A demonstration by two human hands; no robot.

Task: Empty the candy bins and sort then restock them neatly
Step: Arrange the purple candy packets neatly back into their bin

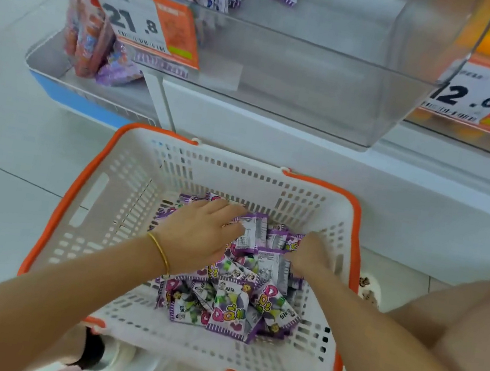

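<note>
Both hands are down in the basket. The left hand lies over the far side of the packets, its fingers fairly straight and pressing on the pile, with one packet lying right at the thumb. The right hand digs in just beside it, fingers buried among the wrappers, and I can't tell whether they grip anything. Most packets are heaped near both wrists. Up beyond the fingers, the clear bin holds a few packets in its far left corner.
</note>
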